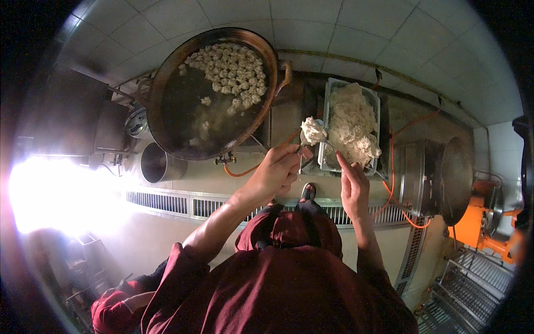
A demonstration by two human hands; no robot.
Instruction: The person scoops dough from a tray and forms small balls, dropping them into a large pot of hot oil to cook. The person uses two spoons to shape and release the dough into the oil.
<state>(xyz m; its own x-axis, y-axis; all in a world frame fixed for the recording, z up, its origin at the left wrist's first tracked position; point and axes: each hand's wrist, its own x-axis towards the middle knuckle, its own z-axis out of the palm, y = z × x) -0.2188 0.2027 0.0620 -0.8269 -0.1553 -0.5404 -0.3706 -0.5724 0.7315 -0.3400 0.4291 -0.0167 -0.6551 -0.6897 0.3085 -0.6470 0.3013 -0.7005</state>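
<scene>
My left hand (276,170) is closed around the handle of a spoon. A lump of pale, sticky paste (314,131) sits in its bowl, beside the tray's left edge. My right hand (354,186) is closed on a second thin metal spoon (329,145), its index finger stretched along the handle and the tip reaching toward the lump. A rectangular tray (380,114) holds a large mound of the same paste (351,119). To the left stands a wide, dark pan (271,55) of liquid, with many pale balls (236,72) crowded at its far right side.
A steel pot (161,162) stands below the pan. Orange hoses (392,167) run near the stove. At right are a large round pan (455,181), an orange machine (477,222) and a wire rack (467,289). Another person's red sleeve (119,306) shows at lower left, near glaring light.
</scene>
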